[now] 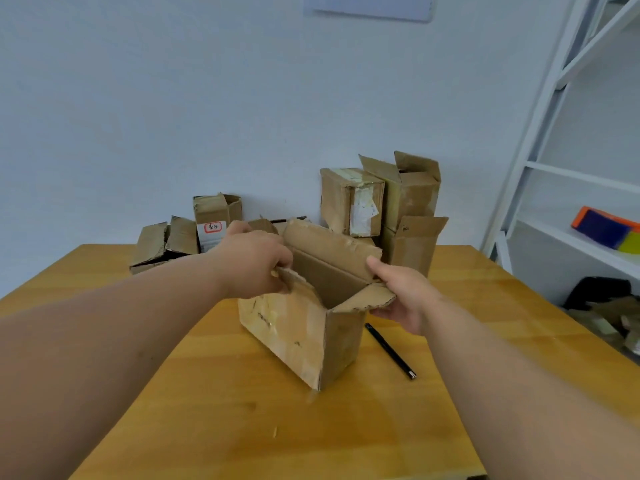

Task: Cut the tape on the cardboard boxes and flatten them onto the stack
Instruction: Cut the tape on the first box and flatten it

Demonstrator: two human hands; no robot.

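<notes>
A worn brown cardboard box (298,330) stands upright in the middle of the wooden table (214,410), its top flaps open. My left hand (254,261) grips the near-left top flap, fingers curled over its torn edge. My right hand (403,294) holds the right side flap, thumb on top and fingers underneath. A black pen-like cutter (390,351) lies on the table just right of the box, untouched.
Several more cardboard boxes (381,199) are piled at the table's far edge against the wall, some open, some taped; others (173,240) lie at the far left. A white shelf frame (561,188) stands on the right, with cardboard scraps (616,320) on the floor beneath.
</notes>
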